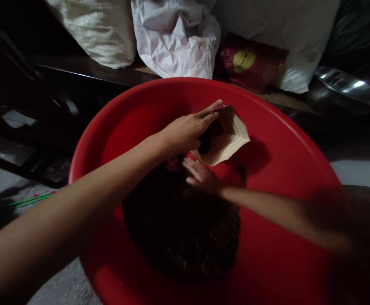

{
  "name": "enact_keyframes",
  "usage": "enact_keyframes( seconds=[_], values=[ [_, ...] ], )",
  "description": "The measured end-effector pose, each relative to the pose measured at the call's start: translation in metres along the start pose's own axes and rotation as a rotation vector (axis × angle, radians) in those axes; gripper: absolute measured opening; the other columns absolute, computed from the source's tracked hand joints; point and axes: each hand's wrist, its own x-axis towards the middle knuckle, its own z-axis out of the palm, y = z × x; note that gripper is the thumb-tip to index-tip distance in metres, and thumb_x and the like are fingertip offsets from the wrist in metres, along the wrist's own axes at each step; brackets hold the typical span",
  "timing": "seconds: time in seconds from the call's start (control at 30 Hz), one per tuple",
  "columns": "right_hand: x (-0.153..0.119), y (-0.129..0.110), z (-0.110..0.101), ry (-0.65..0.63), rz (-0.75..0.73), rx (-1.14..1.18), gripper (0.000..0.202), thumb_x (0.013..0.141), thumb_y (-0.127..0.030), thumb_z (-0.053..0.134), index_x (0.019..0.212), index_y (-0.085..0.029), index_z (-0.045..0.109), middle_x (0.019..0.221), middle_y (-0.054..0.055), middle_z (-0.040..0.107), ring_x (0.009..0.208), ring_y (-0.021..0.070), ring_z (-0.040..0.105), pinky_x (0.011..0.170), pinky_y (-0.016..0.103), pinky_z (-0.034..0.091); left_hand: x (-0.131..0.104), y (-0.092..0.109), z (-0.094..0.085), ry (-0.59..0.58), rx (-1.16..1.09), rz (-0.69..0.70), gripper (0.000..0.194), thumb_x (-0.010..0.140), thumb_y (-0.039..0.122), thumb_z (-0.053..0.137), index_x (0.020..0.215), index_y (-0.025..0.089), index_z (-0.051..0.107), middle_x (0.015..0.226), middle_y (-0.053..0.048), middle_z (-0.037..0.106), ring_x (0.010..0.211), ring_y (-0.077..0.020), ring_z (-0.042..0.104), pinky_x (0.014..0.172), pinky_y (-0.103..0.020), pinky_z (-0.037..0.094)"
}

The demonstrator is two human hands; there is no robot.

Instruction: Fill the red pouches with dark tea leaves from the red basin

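Observation:
My left hand reaches across the red tub and is closed on the upper left edge of a paper bag. The bag's mouth faces me and shows a cream inside, with something dark within on the left. My right hand, slightly blurred, is just below the bag's mouth. Its fingers are stretched out and a little apart, over the top of a dark loose heap. The heap looks like small grains or bits; the dim light hides their kind. It lies on the floor of the large red tub.
Behind the tub stand a cream woven sack, a crumpled white plastic bag and a maroon packet with a yellow label. A shiny metal vessel sits at the right. Patterned cloth or flooring shows at the left.

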Motion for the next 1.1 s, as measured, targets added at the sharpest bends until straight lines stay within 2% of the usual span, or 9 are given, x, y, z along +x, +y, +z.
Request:
enact_keyframes(
  seconds=[0.1,0.23,0.4,0.53,0.7,0.83,0.97,1.03,1.1],
  values=[
    [-0.01,-0.039,0.023,-0.162,-0.151,0.217,0.073,0.108,-0.065,0.043,0.167,-0.021,0.039,0.175,0.011,0.036,0.165,0.0295,0.028,0.137,0.053,0.018,0.0,-0.003,-0.001,0.006,-0.003,0.004,0.101,0.079,0.001,0.056,0.172,0.021,0.022,0.181,-0.013,0.015,0.142,-0.0364,0.061,0.111,-0.043,0.058],
    [-0.02,-0.076,0.025,-0.332,-0.055,0.48,0.078,0.104,-0.072,0.05,0.168,-0.03,0.037,0.177,0.009,0.032,0.163,0.0349,0.031,0.132,0.06,0.027,0.0,-0.005,-0.006,0.0,0.018,0.002,0.097,0.077,0.0,0.057,0.169,0.015,0.03,0.179,-0.016,0.021,0.144,-0.0367,0.058,0.113,-0.042,0.057],
    [-0.034,-0.109,-0.004,-0.391,-0.076,0.721,0.108,0.075,-0.066,0.089,0.163,-0.022,0.045,0.166,0.015,0.049,0.153,0.0327,0.047,0.13,0.048,0.036,0.003,-0.007,-0.004,0.006,0.013,0.025,0.098,0.08,0.003,0.06,0.17,0.019,0.026,0.18,-0.015,0.02,0.145,-0.0386,0.057,0.114,-0.046,0.056],
    [-0.047,-0.133,-0.03,-0.459,-0.178,0.774,0.099,0.061,-0.051,0.1,0.148,-0.023,0.062,0.143,0.01,0.069,0.131,0.0302,0.066,0.115,0.041,0.051,0.007,-0.009,-0.004,0.0,0.008,0.054,0.098,0.08,0.004,0.064,0.17,0.019,0.027,0.179,-0.016,0.022,0.144,-0.038,0.059,0.112,-0.042,0.058],
    [-0.065,-0.149,-0.033,-0.317,-0.077,0.573,0.063,0.06,-0.034,0.097,0.119,-0.023,0.077,0.117,0.006,0.079,0.108,0.0264,0.074,0.099,0.036,0.057,0.008,-0.008,-0.008,-0.011,0.002,0.076,0.096,0.082,0.005,0.061,0.171,0.018,0.026,0.179,-0.016,0.022,0.145,-0.0351,0.058,0.114,-0.038,0.056],
    [-0.064,-0.145,-0.048,-0.222,-0.187,0.542,0.053,0.058,-0.037,0.097,0.104,-0.021,0.078,0.097,0.004,0.079,0.088,0.0236,0.074,0.088,0.035,0.06,0.008,-0.004,-0.009,-0.01,-0.007,0.067,0.093,0.081,0.002,0.061,0.169,0.015,0.031,0.177,-0.019,0.024,0.144,-0.0349,0.059,0.114,-0.038,0.056],
    [-0.036,-0.128,-0.116,0.086,-0.252,0.451,0.053,0.067,-0.035,0.089,0.116,-0.021,0.075,0.11,0.005,0.078,0.1,0.024,0.074,0.096,0.037,0.059,0.009,-0.007,-0.009,0.005,-0.05,0.101,0.084,0.087,0.003,0.06,0.167,0.016,0.036,0.177,-0.017,0.026,0.149,-0.0312,0.054,0.119,-0.037,0.052],
    [-0.015,-0.114,-0.154,0.293,-0.199,0.232,0.051,0.067,-0.033,0.088,0.114,-0.019,0.076,0.113,0.008,0.077,0.104,0.0267,0.072,0.101,0.042,0.057,0.009,-0.011,-0.01,0.026,-0.086,0.138,0.079,0.092,0.009,0.061,0.167,0.02,0.037,0.177,-0.014,0.028,0.153,-0.0281,0.05,0.124,-0.038,0.047],
    [0.006,-0.096,-0.181,0.42,-0.079,-0.012,0.043,0.069,-0.033,0.086,0.108,-0.016,0.077,0.109,0.012,0.078,0.102,0.0299,0.072,0.101,0.047,0.056,0.01,-0.016,-0.011,0.05,-0.105,0.148,0.078,0.093,0.015,0.066,0.166,0.023,0.039,0.176,-0.013,0.031,0.154,-0.0275,0.049,0.126,-0.039,0.045]
  ],
)
